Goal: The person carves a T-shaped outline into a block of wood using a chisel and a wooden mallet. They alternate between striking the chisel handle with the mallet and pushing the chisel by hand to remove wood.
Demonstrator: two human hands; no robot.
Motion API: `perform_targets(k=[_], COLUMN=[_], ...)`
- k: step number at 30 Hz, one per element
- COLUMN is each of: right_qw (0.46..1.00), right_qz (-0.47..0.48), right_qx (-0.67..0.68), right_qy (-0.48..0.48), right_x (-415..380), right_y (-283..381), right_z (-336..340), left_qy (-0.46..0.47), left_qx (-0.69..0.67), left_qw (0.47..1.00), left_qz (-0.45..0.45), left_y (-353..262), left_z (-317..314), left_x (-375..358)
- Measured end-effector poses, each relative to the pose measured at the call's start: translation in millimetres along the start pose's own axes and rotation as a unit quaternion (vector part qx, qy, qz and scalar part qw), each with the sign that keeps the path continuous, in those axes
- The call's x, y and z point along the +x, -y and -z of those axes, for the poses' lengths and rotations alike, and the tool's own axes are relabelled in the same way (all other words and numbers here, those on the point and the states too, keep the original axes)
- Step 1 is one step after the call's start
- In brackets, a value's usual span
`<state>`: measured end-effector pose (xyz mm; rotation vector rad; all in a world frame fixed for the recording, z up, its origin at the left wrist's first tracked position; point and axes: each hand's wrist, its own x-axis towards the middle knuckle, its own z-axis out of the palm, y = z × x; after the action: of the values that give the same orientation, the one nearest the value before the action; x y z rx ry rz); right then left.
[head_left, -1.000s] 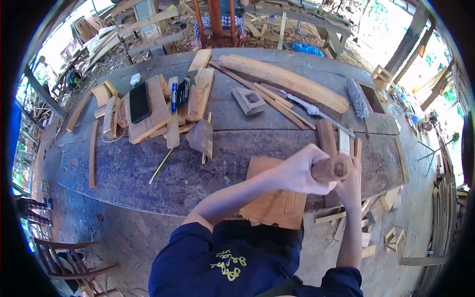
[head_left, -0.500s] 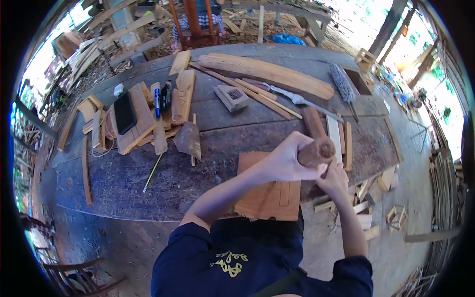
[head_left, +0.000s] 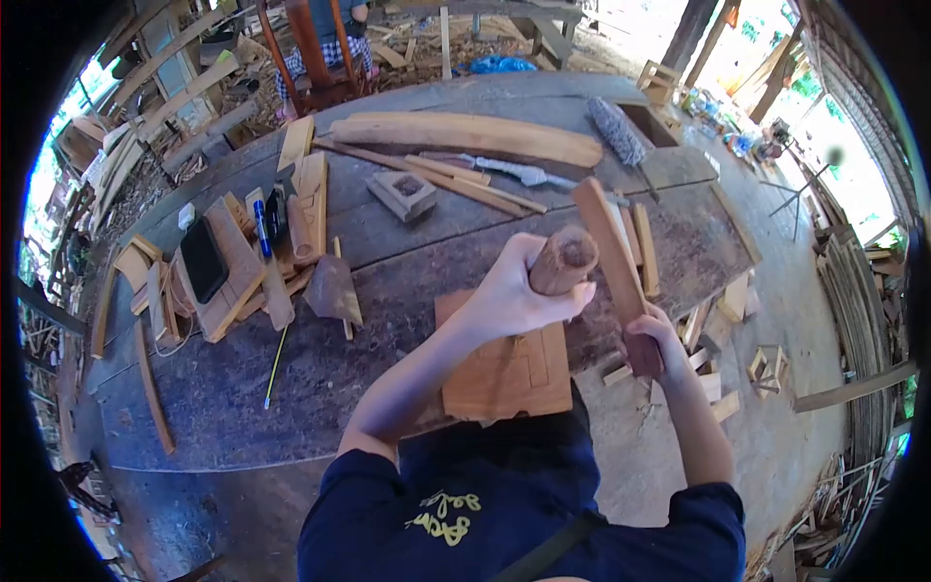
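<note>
Your left hand (head_left: pixel 519 291) is closed around a thick round wooden piece (head_left: pixel 562 262), its blunt end facing up toward you, above the marked board (head_left: pixel 514 373). Your right hand (head_left: pixel 658 339) pinches the lower part of a flat wooden bar (head_left: pixel 613 252), which slants away beside that round piece. Toward the far right corner of the table (head_left: pixel 388 388), an open box (head_left: pixel 652 126) shows a dark hollow; you cannot tell what it holds. The grey duster (head_left: pixel 617 131) lies just beside it. Nearer the middle, the recessed block (head_left: pixel 402 195) has something dark in its hollow, too small to make out. The marked board lies at the table's near edge, against your front. Left of it, you have open tabletop as far as the yellow pencil (head_left: pixel 276 367); on the right, wood strips (head_left: pixel 645 249) lie close beyond your right hand, narrowing the room there.
</note>
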<state>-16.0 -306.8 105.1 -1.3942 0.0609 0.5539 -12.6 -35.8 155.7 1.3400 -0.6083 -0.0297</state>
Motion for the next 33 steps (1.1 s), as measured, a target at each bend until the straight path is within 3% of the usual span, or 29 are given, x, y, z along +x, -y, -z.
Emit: perform_targets(k=[3,4,5,7,9,11,13,15,17,19,20,21,23,24,25,27,29,31,33], right_qw=[0.998,0.985,0.985,0.911,0.798,0.822,0.808,0.726,0.707,0.600,0.519,0.516,0.457,0.516,0.515,0.576,0.552,0.546,0.545], right_qz=[0.033,0.052,0.052,0.225,0.371,0.305,0.348,0.450,0.440,0.467,0.434,0.437,0.492,0.404,0.406,0.262,0.270,0.431,0.423], right_qx=[-0.025,-0.165,-0.166,-0.334,-0.448,-0.436,-0.417,-0.464,-0.496,-0.586,-0.680,-0.679,-0.709,-0.744,-0.744,-0.772,-0.786,-0.711,-0.707], right_qy=[0.053,0.004,0.003,-0.084,-0.161,-0.204,-0.228,-0.235,-0.247,-0.278,-0.284,-0.285,-0.213,-0.126,-0.125,-0.059,-0.067,-0.101,-0.154], right_x=[-21.9,-25.8,-32.6,-47.9,-60.5,-84.7,-106.7,-114.5,-124.4,-127.8,-135.0,-132.0,-122.7,-125.5,-122.9,-117.1,-117.2,-113.7,-122.6], right_y=[30.2,36.1,44.3,65.4,78.3,104.4,132.0,149.1,156.6,162.8,169.3,167.5,159.4,155.5,155.8,161.9,170.2,171.7,165.9], right_z=[-12.6,-15.3,-22.7,-40.8,-47.2,-46.8,-62.9,-77.8,-79.4,-87.8,-86.9,-86.3,-87.2,-93.9,-106.2,-130.0,-130.7,-122.1,-115.0], left_qy=[-0.017,-0.014,-0.013,-0.027,-0.019,-0.011,-0.023,-0.025,-0.037,-0.032,-0.028,-0.028,-0.040,-0.042,-0.048,-0.052,-0.033,-0.047,-0.063], left_qx=[-0.010,-0.006,-0.007,-0.003,0.003,0.007,0.022,0.026,-0.001,0.012,0.025,0.026,0.033,0.033,0.020,0.009,0.077,0.065,0.052], left_qw=[0.999,0.999,0.999,0.999,1.000,1.000,0.999,0.999,0.999,0.999,0.999,0.999,0.998,0.998,0.998,0.999,0.996,0.996,0.996], left_qz=[0.025,0.031,0.030,0.022,0.004,-0.010,-0.014,-0.016,-0.014,-0.001,0.014,0.010,0.038,0.037,0.022,0.007,0.030,0.032,0.036], left_y=[-6.2,-4.7,-5.9,-8.6,-4.6,2.5,9.2,10.8,8.2,5.3,3.8,2.8,2.1,2.2,2.5,2.1,2.4,0.7,0.5], left_z=[-3.1,-2.2,-3.0,-4.8,-2.0,0.2,0.7,-1.2,-4.2,-3.1,-2.6,-2.9,-3.2,-4.3,-6.3,-4.8,-3.3,-7.4,-9.9], left_x=[-0.1,0.1,0.0,0.2,0.8,1.0,1.6,1.2,2.4,1.2,0.7,1.1,-0.4,-0.7,0.2,0.5,-0.4,-1.9,-1.9])
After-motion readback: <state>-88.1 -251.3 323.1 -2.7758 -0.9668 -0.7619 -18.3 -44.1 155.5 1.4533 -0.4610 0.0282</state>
